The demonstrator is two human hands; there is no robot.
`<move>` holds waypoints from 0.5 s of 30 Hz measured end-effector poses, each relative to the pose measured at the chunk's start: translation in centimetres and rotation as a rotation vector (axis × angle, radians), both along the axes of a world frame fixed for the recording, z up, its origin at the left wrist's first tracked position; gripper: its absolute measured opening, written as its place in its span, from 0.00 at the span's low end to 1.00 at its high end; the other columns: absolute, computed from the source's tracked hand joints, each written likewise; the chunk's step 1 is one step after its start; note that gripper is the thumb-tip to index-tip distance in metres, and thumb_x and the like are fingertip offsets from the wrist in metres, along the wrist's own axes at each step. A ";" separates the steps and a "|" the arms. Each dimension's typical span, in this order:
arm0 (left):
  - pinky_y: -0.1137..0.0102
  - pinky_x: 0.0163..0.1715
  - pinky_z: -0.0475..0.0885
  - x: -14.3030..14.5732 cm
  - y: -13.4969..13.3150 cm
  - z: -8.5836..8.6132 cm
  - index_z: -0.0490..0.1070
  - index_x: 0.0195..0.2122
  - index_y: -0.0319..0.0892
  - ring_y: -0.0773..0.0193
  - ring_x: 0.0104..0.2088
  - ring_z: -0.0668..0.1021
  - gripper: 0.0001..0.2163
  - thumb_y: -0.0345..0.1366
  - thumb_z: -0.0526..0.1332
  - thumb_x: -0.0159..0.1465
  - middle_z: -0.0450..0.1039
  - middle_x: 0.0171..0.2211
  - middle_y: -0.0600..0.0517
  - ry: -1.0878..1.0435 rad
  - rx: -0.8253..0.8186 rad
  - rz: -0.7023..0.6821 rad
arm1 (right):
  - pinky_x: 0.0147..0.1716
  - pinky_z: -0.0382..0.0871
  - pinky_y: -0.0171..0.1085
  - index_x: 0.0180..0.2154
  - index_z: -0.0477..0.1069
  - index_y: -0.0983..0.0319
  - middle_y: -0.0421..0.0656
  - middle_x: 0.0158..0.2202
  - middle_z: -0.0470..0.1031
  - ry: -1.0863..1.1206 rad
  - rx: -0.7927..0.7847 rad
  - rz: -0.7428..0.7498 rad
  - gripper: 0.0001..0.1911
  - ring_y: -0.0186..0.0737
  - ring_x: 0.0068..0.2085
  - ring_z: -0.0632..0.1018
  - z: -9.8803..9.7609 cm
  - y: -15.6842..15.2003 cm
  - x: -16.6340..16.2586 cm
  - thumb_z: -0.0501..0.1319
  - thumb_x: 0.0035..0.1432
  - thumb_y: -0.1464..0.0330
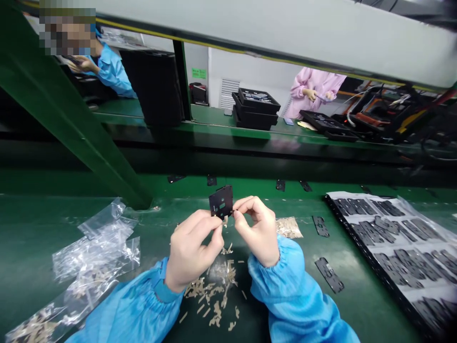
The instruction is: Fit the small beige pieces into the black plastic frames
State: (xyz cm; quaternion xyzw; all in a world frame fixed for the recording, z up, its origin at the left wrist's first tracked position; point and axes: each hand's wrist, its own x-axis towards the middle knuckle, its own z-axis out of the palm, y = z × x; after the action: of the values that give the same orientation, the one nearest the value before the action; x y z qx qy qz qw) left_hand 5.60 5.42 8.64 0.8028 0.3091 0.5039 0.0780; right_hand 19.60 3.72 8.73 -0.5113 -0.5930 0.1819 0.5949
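Currently, the left hand is clamping the lower edge of a black plate, holding it roughly upright above the green surface. The right hand is pinching at the plate's lower right corner, though what its fingertips are gripping is too small to tell. Tan pieces are lying scattered below.
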 end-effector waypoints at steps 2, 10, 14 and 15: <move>0.74 0.27 0.69 0.0 -0.1 0.0 0.68 0.28 0.40 0.68 0.27 0.72 0.05 0.24 0.56 0.57 0.70 0.25 0.51 0.008 0.018 0.016 | 0.31 0.68 0.36 0.24 0.60 0.60 0.40 0.28 0.70 -0.030 0.017 -0.011 0.08 0.35 0.31 0.73 0.0 -0.1 -0.1 0.56 0.49 0.77; 0.75 0.26 0.69 0.1 -0.3 0.3 0.68 0.27 0.40 0.69 0.26 0.72 0.05 0.24 0.56 0.57 0.69 0.25 0.51 0.012 0.062 0.046 | 0.32 0.67 0.35 0.25 0.61 0.61 0.40 0.28 0.69 -0.096 0.074 -0.017 0.08 0.35 0.31 0.72 0.2 -0.5 -0.4 0.56 0.50 0.78; 0.74 0.26 0.68 0.1 -0.3 0.2 0.68 0.27 0.40 0.69 0.26 0.72 0.06 0.24 0.56 0.57 0.69 0.25 0.51 0.013 0.057 0.047 | 0.32 0.67 0.36 0.25 0.61 0.60 0.41 0.28 0.69 -0.101 0.065 0.008 0.07 0.35 0.31 0.72 0.3 -0.5 -0.3 0.55 0.51 0.77; 0.74 0.26 0.68 0.1 -0.3 0.1 0.68 0.27 0.40 0.69 0.26 0.72 0.06 0.24 0.56 0.56 0.69 0.25 0.51 0.011 0.056 0.045 | 0.32 0.67 0.35 0.25 0.61 0.60 0.40 0.28 0.69 -0.111 0.069 0.009 0.07 0.35 0.31 0.72 0.3 -0.6 -0.2 0.55 0.51 0.77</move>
State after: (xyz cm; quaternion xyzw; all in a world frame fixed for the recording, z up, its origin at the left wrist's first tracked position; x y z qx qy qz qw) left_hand 5.65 5.16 8.78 0.8002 0.3134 0.5095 0.0424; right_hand 19.35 3.16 9.08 -0.4970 -0.6335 0.1352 0.5774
